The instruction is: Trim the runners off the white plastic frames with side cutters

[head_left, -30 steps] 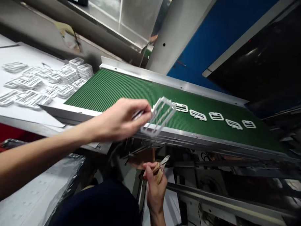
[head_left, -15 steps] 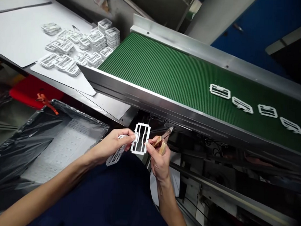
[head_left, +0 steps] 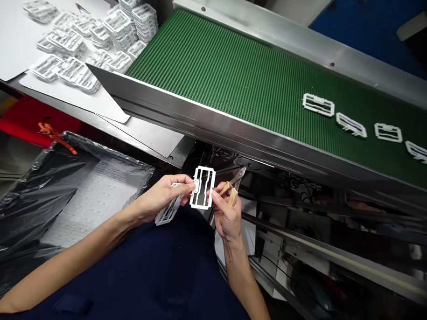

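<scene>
My left hand (head_left: 170,196) pinches the left edge of a white plastic frame (head_left: 198,193) with long cut-outs, held upright before my body. Further white plastic frames (head_left: 167,213) hang beneath the same palm; I cannot tell how many. My right hand (head_left: 229,216) grips a pair of nippers (head_left: 235,182) with tan handles, jaws pointing up and away. Its thumb and a fingertip also hold the right edge of the upright frame. The nipper jaws stand apart from the frame.
A green ribbed conveyor belt (head_left: 216,71) with metal side rails carries several white frames (head_left: 318,105) on its right part. Many stacked frames (head_left: 120,30) lie on white sheets at upper left. Below stands a bin lined with black plastic (head_left: 8,218), holding white layered pieces (head_left: 89,197).
The view has shifted, so the belt and stacks appear higher in the picture. Both hands keep the same hold on the frames and nippers.
</scene>
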### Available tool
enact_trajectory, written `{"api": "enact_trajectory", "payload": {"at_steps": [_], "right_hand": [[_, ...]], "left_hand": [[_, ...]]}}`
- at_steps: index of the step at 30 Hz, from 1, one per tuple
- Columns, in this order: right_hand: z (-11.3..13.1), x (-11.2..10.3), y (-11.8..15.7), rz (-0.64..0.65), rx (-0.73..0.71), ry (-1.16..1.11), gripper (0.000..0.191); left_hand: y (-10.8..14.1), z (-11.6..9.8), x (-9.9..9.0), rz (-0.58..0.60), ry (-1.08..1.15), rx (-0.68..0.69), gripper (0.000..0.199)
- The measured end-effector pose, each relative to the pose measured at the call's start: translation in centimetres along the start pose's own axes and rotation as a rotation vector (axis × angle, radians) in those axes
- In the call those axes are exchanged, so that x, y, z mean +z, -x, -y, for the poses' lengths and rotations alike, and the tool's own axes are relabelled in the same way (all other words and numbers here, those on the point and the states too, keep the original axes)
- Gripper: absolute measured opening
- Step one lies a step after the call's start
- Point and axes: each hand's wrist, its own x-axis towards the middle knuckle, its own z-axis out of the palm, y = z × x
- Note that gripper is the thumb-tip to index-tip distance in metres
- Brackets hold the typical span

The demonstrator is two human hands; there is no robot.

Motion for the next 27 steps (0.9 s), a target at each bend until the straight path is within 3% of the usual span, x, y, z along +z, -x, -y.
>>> {"api": "enact_trajectory", "payload": {"at_steps": [10, 27], "right_hand": [[-0.2, -0.1, -0.3, 0.013, 0.008, 0.003, 0.013], [0.1, 0.0, -0.5, 0.052, 0.001, 0.02, 0.013]], "left_hand": [[-0.2, 0.5, -0.5, 0.034, 0.04, -0.012, 0.022], [-1.5, -1.0, -1.3, -0.081, 0.023, 0.09, 0.017]]}}
